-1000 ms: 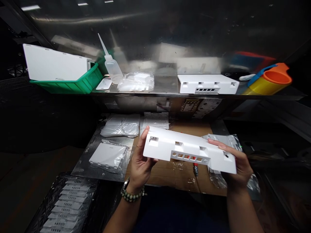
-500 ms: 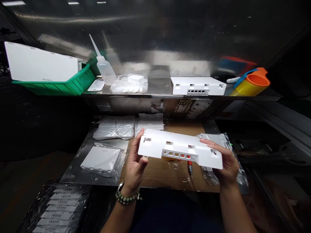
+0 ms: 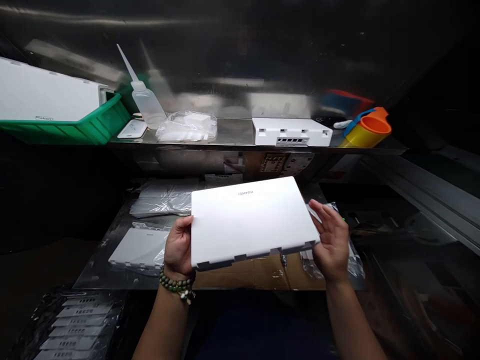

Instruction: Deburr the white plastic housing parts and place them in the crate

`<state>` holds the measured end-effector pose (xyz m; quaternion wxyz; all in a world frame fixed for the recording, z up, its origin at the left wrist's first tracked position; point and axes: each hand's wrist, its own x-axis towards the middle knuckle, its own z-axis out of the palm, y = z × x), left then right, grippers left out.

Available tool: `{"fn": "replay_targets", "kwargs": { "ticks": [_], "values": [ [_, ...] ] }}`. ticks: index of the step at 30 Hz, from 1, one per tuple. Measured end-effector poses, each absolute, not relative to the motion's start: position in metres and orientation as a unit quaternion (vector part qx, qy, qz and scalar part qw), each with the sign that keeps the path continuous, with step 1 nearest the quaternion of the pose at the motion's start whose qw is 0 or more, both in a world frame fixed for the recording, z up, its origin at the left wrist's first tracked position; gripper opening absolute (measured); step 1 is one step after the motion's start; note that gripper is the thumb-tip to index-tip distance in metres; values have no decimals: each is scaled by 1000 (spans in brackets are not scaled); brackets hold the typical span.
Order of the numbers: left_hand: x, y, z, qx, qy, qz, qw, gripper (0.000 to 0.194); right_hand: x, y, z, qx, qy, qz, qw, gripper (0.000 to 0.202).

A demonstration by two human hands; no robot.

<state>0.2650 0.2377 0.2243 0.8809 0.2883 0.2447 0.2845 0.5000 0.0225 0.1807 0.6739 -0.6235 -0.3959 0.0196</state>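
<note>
A white plastic housing with HUAWEI lettering is held up over the bench, its broad flat face toward me and the lettering upside down. My left hand grips its left edge, thumb on the near face and the other fingers hidden behind. At the right edge, my right hand touches the lower corner, its upper fingers stretched out alongside. Notches run along the housing's lower edge. Under it lies a brown cardboard sheet, with part of a cable tool showing.
On the shelf stand a green bin, a squeeze bottle, a bagged pile of white parts, another white housing and a yellow-orange cup. Bagged white panels and a wrapped housing lie left; several slotted parts sit lower left.
The housing has been turned from its slotted port side to its broad lettered face. My right hand's fingers have loosened and spread, and the view has shifted slightly to the right.
</note>
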Motion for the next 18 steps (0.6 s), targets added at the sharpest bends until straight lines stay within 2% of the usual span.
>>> {"fn": "replay_targets", "kwargs": {
  "ticks": [3, 7, 12, 18],
  "values": [
    [267, 234, 232, 236, 314, 302, 869, 29, 499, 17, 176, -659, -290, 146, 679, 39],
    [270, 230, 238, 167, 360, 312, 863, 29, 497, 8, 166, -629, -290, 254, 676, 41],
    [268, 232, 234, 126, 388, 322, 854, 31, 496, 7, 169, -644, -307, 237, 659, 40],
    [264, 241, 225, 139, 393, 346, 841, 43, 492, 10, 181, -635, -339, 221, 658, 36]
  ]
}}
